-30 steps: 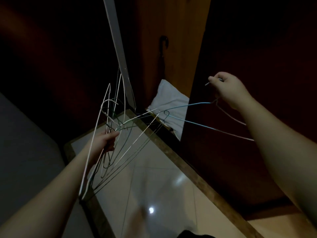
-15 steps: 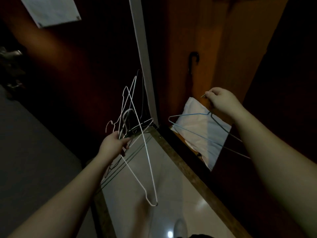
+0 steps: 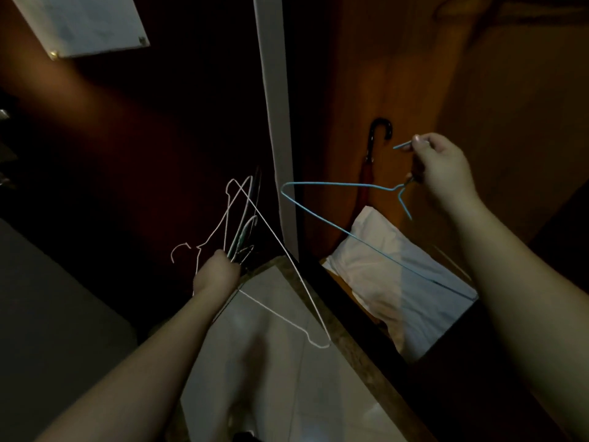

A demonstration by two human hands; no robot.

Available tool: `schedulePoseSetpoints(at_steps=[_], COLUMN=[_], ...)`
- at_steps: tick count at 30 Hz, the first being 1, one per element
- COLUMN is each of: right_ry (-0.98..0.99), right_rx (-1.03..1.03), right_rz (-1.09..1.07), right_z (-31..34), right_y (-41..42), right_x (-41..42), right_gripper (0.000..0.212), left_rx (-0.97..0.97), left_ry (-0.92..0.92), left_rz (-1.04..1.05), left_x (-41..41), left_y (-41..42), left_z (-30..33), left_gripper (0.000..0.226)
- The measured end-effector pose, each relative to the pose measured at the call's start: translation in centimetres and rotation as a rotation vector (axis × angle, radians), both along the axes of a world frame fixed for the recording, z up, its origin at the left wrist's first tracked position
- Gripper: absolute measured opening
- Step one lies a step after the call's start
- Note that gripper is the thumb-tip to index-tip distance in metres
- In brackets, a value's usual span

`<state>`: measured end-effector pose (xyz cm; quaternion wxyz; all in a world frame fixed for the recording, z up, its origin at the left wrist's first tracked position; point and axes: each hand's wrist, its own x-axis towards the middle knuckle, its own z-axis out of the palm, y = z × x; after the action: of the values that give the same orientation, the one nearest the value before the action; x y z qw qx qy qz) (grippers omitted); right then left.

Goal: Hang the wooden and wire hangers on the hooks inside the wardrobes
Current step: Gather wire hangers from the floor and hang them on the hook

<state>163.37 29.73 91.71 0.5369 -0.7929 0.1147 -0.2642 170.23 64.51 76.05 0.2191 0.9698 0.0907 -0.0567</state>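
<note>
Dim light here, and the right hand (image 3: 444, 170) is up in front of the open wardrobe (image 3: 478, 90), its grip pinching the blue hanger (image 3: 331, 223) right at the hook and neck. The hook tip pokes out left of the fingers, and the triangle hangs below and left of the grip, tilted, its far corner just beside the white door edge (image 3: 275, 122) and its long lower bar slanting down to the right over the white cloth (image 3: 408, 272) on the wardrobe floor. Lower left, the left hand (image 3: 216, 275) is clenched around a bundle of hangers (image 3: 242, 231), white and greenish wire fanning up out of the fist; one white hanger (image 3: 287, 282) of the bunch swings down to the right of the grip, its corner over the pale floor tiles (image 3: 271, 378). Inside the wardrobe, an umbrella (image 3: 374, 148) with a dark crook handle stands against the back wall, just left of the right hand. A white sheet (image 3: 83, 23) is fixed to the dark panel at upper left.
</note>
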Motion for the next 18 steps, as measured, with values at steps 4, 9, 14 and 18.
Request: schedulePoseSetpoints(at_steps=[4,9,14,18], right_ry=[-0.073,0.035,0.148,0.21], right_rx=[0.247,0.054,-0.117,-0.2], right_rz=[0.056,0.031,-0.032,-0.066], right_z=[0.9,1.0,0.3,0.0], right_y=[1.6,4.4,5.6,6.9], right_x=[3.7,9.1,14.0,16.5], right_gripper=[0.022,0.022,0.024,0.02], left_rx=[0.055,-0.022,-0.094,-0.218], left_ry=[0.005,0.04,0.103,0.188], left_rz=[-0.124,-0.287,-0.46,-0.601], left_x=[5.7,13.4,19.4,22.7], left_y=[-0.2,-0.3,0.0,-0.3], left_z=[-0.5,0.5,1.3,1.6], left_gripper=[0.019,0.02,0.025,0.03])
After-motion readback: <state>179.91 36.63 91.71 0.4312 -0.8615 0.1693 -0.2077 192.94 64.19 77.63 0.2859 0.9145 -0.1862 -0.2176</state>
